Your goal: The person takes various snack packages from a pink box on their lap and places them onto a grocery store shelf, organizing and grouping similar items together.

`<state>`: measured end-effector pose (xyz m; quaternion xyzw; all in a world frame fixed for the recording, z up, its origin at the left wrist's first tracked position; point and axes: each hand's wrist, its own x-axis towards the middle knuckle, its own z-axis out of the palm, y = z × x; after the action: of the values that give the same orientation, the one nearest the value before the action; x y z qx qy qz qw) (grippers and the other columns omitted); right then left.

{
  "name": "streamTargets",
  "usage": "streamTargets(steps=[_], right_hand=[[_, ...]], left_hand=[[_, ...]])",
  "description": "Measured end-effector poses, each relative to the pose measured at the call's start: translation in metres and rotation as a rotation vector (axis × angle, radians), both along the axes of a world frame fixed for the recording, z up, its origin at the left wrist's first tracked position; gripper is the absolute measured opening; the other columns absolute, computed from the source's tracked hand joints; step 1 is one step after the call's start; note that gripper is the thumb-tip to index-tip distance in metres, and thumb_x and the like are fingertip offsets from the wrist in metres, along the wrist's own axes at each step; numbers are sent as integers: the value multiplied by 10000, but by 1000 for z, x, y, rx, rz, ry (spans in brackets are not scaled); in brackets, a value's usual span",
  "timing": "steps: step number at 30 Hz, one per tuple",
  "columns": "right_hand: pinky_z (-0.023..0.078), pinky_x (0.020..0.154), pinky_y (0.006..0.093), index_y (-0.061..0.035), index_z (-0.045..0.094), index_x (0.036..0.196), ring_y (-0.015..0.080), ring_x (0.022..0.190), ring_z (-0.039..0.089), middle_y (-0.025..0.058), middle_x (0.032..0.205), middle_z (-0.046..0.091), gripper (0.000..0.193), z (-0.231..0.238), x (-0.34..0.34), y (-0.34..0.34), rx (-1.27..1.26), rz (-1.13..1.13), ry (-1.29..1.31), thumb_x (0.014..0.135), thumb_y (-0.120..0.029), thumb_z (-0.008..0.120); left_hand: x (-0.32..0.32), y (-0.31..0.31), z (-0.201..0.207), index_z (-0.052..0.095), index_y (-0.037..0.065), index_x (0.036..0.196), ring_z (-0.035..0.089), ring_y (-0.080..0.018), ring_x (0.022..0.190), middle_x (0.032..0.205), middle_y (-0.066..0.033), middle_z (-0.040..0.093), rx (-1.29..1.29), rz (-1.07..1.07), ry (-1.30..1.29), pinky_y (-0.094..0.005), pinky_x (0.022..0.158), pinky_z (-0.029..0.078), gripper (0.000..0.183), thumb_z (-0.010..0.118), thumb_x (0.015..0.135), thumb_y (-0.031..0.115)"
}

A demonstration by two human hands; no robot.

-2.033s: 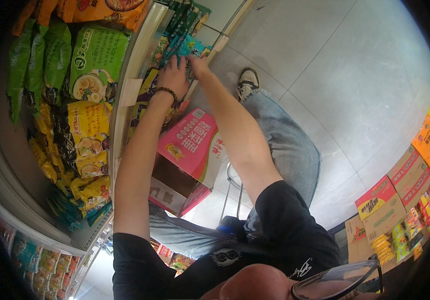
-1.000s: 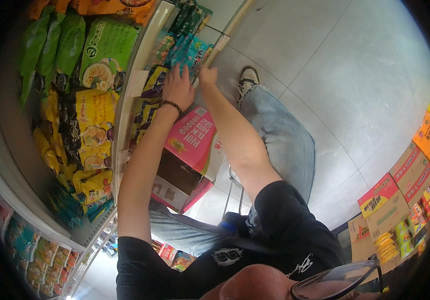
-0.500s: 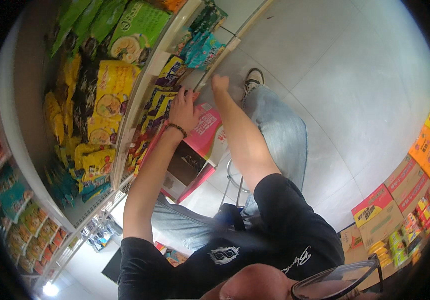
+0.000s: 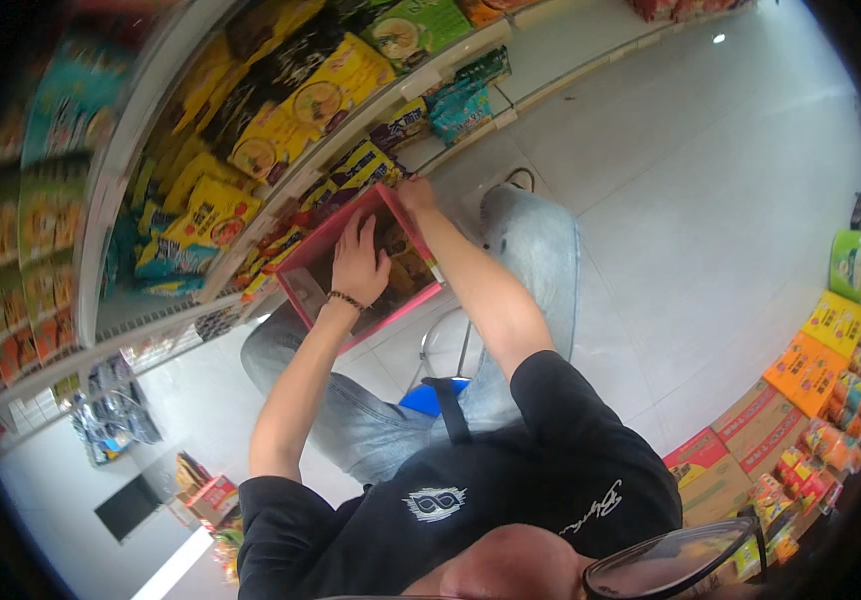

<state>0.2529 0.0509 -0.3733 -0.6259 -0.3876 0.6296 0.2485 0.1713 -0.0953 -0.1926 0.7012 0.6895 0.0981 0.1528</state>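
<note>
Work alongside the lower shelf (image 4: 541, 85), between it and the jeans-clad legs (image 4: 541, 265). Keep the pink box (image 4: 391, 322) where now sitting — close beside the shelf, mouth turned up toward the camera. Brace it before pressing or reaching deep; probably light enough to skid. Mind the yellow-and-purple packets (image 4: 366, 165) just beyond the rim, easy to snag. Anchor with the right hand (image 4: 417, 195), now at the far right corner of the rim; cannot tell whether clenched on cardboard or merely resting. Aim the left hand (image 4: 361, 262) straight down through the opening — fingers (image 4: 353, 228) spread and loose, apparently grasping nothing. Go gently on the yellowish contents (image 4: 409, 268), too blurred to identify; better to pinch an edge than squeeze.
</note>
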Motion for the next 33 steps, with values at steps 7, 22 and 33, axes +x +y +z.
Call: streamTargets(steps=[7, 22, 33], right_hand=[[347, 1104, 457, 5, 488, 1304, 473, 1360, 362, 373, 1402, 400, 470, 105, -13, -99, 658, 92, -145, 865, -122, 596], [482, 965, 459, 30, 683, 1099, 424, 1137, 609, 313, 1165, 633, 401, -31, -24, -148, 144, 941, -635, 782, -205, 615], [446, 1047, 427, 47, 494, 1366, 403, 1257, 539, 297, 1343, 550, 855, -147, -84, -188, 367, 1033, -480, 755, -486, 766]], left_hand=[[-66, -124, -20, 402, -40, 1380, 399, -470, 1306, 1472, -288, 344, 128, 380, 84, -510, 1104, 348, 652, 640, 806, 156], [-110, -155, -87, 634, 34, 922, 657, -458, 889, 900, -265, 682, -8, 1206, -283, -543, 775, 534, 186, 604, 817, 185], [-116, -141, -81, 580, 21, 974, 653, -419, 906, 1006, -206, 641, -96, 1245, -318, -517, 767, 543, 236, 648, 795, 160]])
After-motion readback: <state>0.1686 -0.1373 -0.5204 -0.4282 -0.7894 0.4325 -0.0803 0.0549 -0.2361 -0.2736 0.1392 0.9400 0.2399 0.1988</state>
